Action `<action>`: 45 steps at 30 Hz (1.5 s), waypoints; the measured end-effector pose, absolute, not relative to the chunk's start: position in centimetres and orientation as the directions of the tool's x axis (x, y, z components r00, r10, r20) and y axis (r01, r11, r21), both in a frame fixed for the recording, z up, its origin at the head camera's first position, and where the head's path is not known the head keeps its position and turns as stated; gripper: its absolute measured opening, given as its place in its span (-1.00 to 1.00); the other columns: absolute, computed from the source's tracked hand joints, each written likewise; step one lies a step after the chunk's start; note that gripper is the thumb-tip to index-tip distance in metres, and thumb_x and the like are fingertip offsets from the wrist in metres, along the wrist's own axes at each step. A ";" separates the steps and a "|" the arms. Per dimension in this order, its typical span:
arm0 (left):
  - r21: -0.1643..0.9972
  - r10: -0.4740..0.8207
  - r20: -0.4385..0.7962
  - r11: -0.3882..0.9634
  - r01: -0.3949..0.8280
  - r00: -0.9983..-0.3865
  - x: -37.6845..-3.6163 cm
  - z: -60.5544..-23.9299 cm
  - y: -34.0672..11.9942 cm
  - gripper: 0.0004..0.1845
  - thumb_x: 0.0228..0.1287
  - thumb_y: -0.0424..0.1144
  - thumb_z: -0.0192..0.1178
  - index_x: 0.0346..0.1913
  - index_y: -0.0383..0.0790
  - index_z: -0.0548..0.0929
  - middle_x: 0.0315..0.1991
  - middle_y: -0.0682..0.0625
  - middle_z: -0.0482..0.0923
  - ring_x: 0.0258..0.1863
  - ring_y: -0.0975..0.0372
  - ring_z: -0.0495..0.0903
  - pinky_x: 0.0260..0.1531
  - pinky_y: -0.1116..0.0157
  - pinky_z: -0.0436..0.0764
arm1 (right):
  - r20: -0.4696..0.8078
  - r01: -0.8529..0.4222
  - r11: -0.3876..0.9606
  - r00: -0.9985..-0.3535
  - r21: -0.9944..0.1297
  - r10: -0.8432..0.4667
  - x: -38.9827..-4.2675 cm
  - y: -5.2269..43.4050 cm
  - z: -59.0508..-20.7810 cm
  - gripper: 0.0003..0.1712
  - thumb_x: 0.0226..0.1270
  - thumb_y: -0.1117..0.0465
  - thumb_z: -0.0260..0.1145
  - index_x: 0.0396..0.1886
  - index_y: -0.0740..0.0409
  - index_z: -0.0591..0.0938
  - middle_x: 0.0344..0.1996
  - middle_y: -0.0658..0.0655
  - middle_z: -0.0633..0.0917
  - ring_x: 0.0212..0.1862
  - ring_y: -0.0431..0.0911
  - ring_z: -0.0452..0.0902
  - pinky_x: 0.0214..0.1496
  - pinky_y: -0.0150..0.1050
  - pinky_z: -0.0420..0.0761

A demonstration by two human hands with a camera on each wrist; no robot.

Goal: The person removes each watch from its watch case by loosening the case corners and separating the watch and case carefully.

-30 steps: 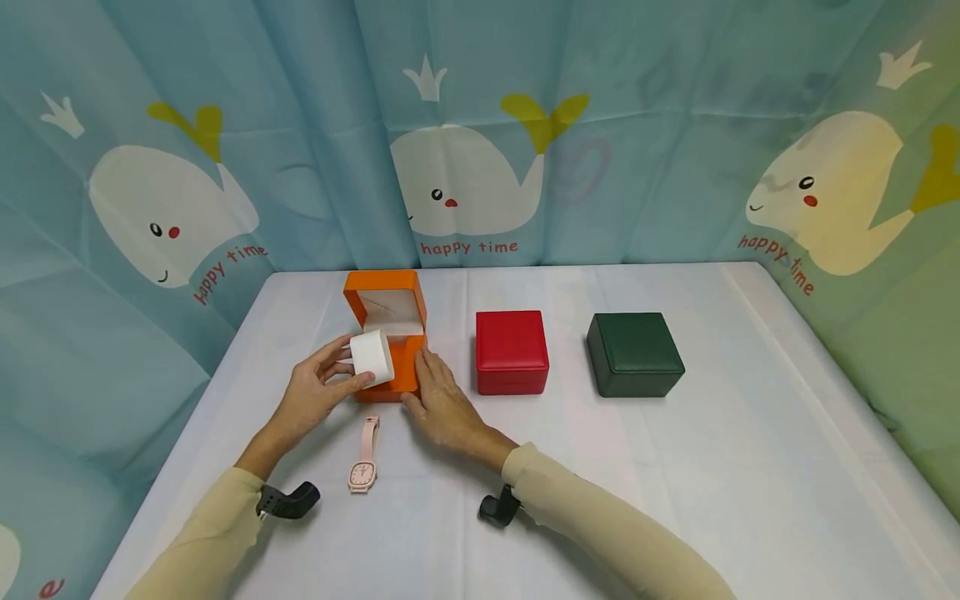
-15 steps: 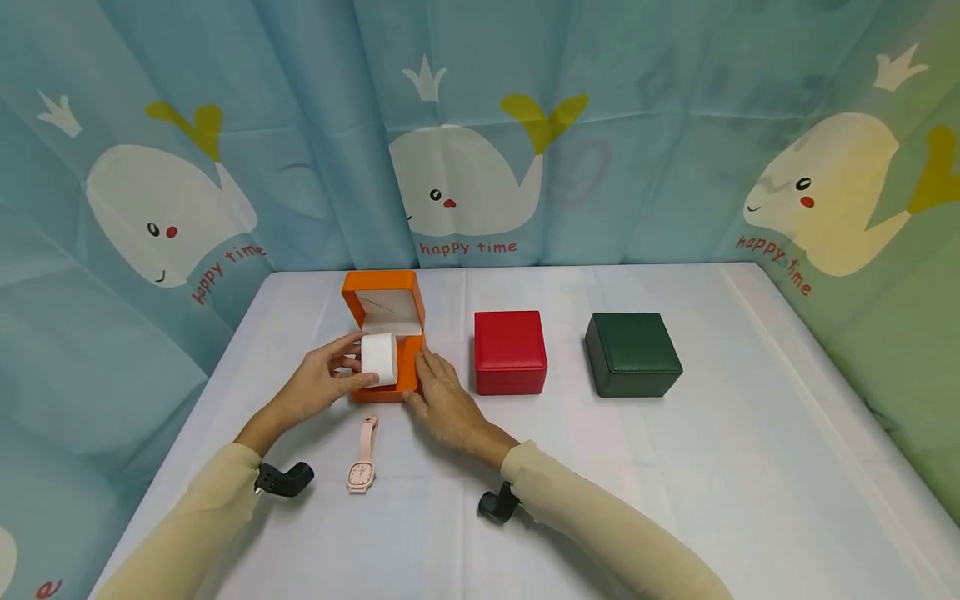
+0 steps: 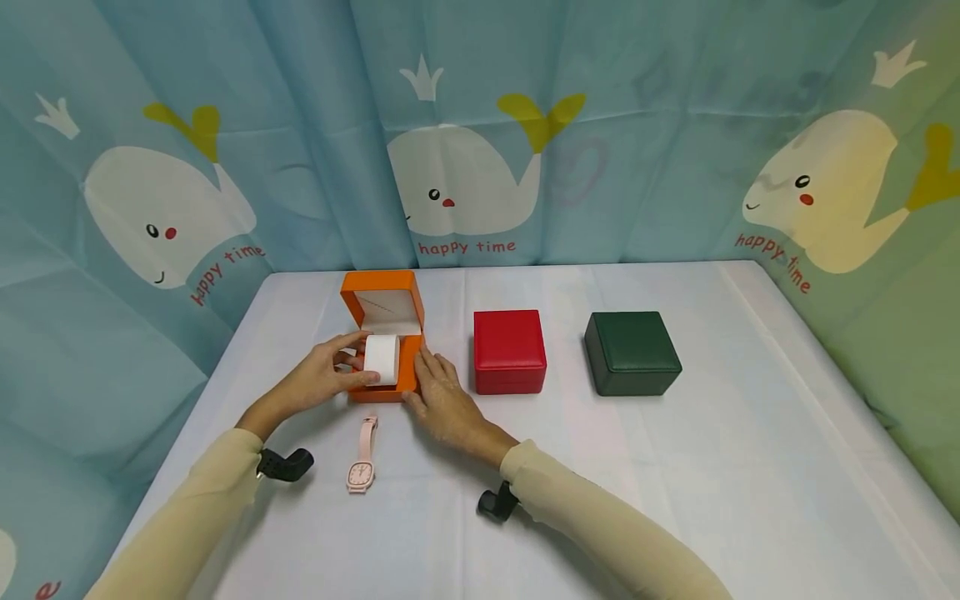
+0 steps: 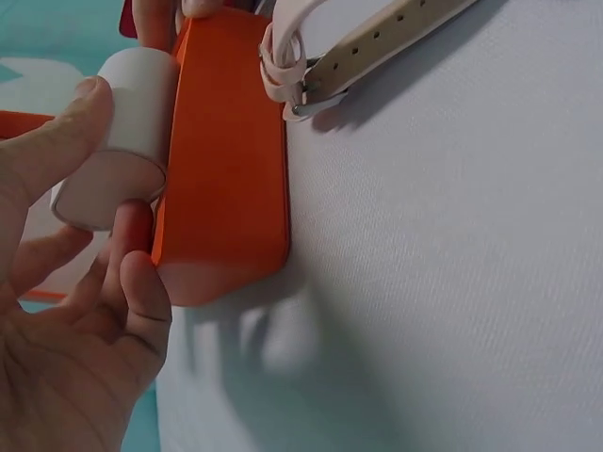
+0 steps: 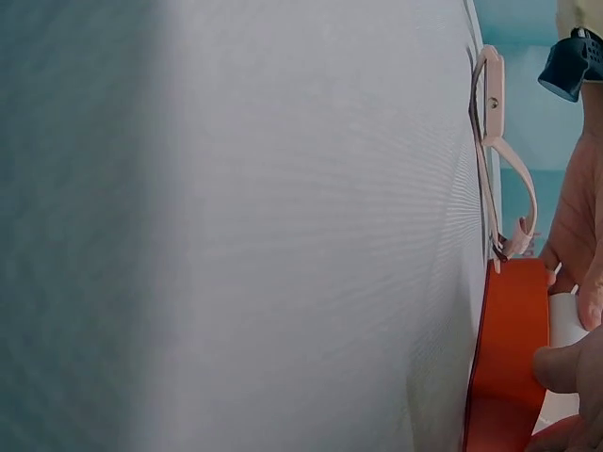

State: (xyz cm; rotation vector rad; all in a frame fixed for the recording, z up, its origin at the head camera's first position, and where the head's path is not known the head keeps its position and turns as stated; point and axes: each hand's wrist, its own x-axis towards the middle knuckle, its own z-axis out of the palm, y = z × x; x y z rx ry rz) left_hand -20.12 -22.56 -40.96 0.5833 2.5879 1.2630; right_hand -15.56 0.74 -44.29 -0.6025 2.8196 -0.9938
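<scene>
Here the left hand [image 3: 318,385] grips the white cushion [image 3: 381,359] over the open orange box [image 3: 382,333], which the right hand [image 3: 442,400] steadies with relaxed fingers.

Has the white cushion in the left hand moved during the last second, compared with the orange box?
Yes. The white cushion, gripped by the left hand, has moved right and down into the open orange box, which stayed in place.
</scene>
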 end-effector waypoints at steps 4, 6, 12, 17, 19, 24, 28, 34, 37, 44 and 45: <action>0.787 0.445 -0.050 0.569 0.239 -0.894 -20.7 -40.7 -22.6 -0.20 0.33 -0.26 0.41 0.48 -0.51 0.26 0.07 -0.29 0.48 -0.07 -0.03 0.54 -0.23 0.31 0.58 | 0.061 -0.348 0.718 -0.917 -0.603 -0.394 -15.5 0.8 -44.2 -0.22 0.58 0.09 0.19 0.59 0.33 0.14 0.61 0.19 0.06 0.54 0.14 0.02 0.47 -0.07 0.22; 0.780 0.451 -0.071 0.582 0.233 -0.890 -21.1 -40.6 -22.6 -0.21 0.33 -0.24 0.40 0.48 -0.51 0.27 0.04 -0.27 0.49 -0.08 -0.02 0.54 -0.23 0.29 0.58 | 0.067 -0.351 0.717 -0.917 -0.603 -0.392 -15.5 0.8 -44.2 -0.23 0.58 0.10 0.19 0.59 0.34 0.15 0.60 0.20 0.07 0.53 0.14 0.04 0.47 -0.07 0.23; 0.766 0.475 -0.119 0.603 0.224 -0.872 -21.8 -40.4 -22.7 -0.18 0.34 -0.17 0.40 0.46 -0.56 0.26 0.07 -0.27 0.46 -0.09 -0.01 0.53 -0.24 0.25 0.57 | 0.054 -0.343 0.712 -0.917 -0.613 -0.395 -15.4 0.7 -44.1 -0.23 0.60 0.08 0.16 0.59 0.33 0.13 0.61 0.19 0.05 0.53 0.13 0.05 0.48 -0.07 0.20; 0.770 0.512 -0.126 0.590 0.241 -0.850 -22.1 -40.3 -22.5 -0.18 0.36 -0.14 0.37 0.47 -0.57 0.24 0.08 -0.28 0.43 -0.13 -0.01 0.50 -0.26 0.24 0.56 | 0.060 -0.346 0.706 -0.916 -0.618 -0.397 -15.4 0.7 -44.2 -0.22 0.60 0.09 0.16 0.59 0.35 0.11 0.61 0.21 0.05 0.53 0.13 0.05 0.48 -0.06 0.21; 0.769 0.516 -0.135 0.593 0.239 -0.846 -22.0 -40.2 -22.4 -0.18 0.37 -0.15 0.36 0.47 -0.56 0.23 0.10 -0.30 0.41 -0.12 -0.02 0.50 -0.25 0.23 0.55 | 0.062 -0.350 0.705 -0.915 -0.617 -0.400 -15.4 0.7 -44.3 -0.23 0.60 0.09 0.15 0.59 0.35 0.11 0.61 0.21 0.05 0.52 0.12 0.06 0.48 -0.06 0.21; 0.763 0.505 -0.164 0.610 0.216 -0.847 -21.8 -40.0 -22.3 -0.18 0.39 -0.17 0.35 0.52 -0.49 0.20 0.19 -0.35 0.34 -0.07 -0.06 0.49 -0.21 0.18 0.56 | 0.058 -0.355 0.709 -0.912 -0.609 -0.406 -15.5 0.7 -44.5 -0.23 0.61 0.08 0.13 0.60 0.34 0.10 0.61 0.20 0.05 0.52 0.11 0.07 0.49 -0.08 0.19; 0.747 0.514 -0.173 0.624 0.229 -0.840 -21.6 -39.9 -22.3 -0.19 0.42 -0.12 0.32 0.56 -0.36 0.19 0.25 -0.39 0.27 0.03 -0.12 0.44 -0.09 0.07 0.55 | 0.058 -0.356 0.707 -0.911 -0.612 -0.408 -15.5 0.7 -44.5 -0.23 0.60 0.10 0.14 0.59 0.35 0.10 0.60 0.21 0.06 0.52 0.10 0.07 0.48 -0.09 0.20; 0.734 0.562 -0.118 0.605 0.309 -0.819 -21.4 -39.8 -21.9 -0.41 0.46 -0.24 0.26 0.45 -0.38 0.40 0.04 -0.29 0.36 -0.12 -0.01 0.40 -0.21 0.15 0.49 | 0.065 -0.362 0.699 -0.908 -0.617 -0.413 -15.5 0.8 -44.5 -0.22 0.60 0.10 0.14 0.60 0.36 0.09 0.60 0.21 0.06 0.52 0.09 0.07 0.48 -0.09 0.20; 0.718 0.570 -0.092 0.606 0.342 -0.816 -21.3 -39.8 -21.8 -0.47 0.45 -0.28 0.26 0.41 -0.34 0.47 -0.09 -0.22 0.37 -0.22 0.04 0.39 -0.30 0.18 0.46 | 0.066 -0.364 0.699 -0.908 -0.615 -0.414 -15.4 0.8 -44.4 -0.23 0.61 0.09 0.13 0.60 0.35 0.09 0.60 0.20 0.06 0.53 0.08 0.07 0.48 -0.11 0.20; 0.647 0.566 -0.053 0.647 0.403 -0.823 -21.3 -40.1 -21.6 -0.45 0.42 -0.25 0.31 0.41 -0.30 0.49 -0.18 -0.16 0.38 -0.25 0.09 0.40 -0.30 0.18 0.45 | 0.068 -0.370 0.702 -0.906 -0.609 -0.418 -15.4 0.8 -44.3 -0.21 0.61 0.09 0.14 0.60 0.35 0.07 0.60 0.21 0.04 0.53 0.08 0.07 0.48 -0.10 0.19; 0.636 0.570 -0.045 0.650 0.417 -0.820 -21.4 -40.2 -21.5 -0.44 0.40 -0.26 0.32 0.41 -0.30 0.50 -0.21 -0.15 0.38 -0.27 0.09 0.39 -0.30 0.18 0.45 | 0.067 -0.370 0.702 -0.906 -0.609 -0.419 -15.4 0.8 -44.3 -0.21 0.61 0.09 0.14 0.60 0.35 0.07 0.61 0.21 0.04 0.53 0.08 0.07 0.48 -0.10 0.19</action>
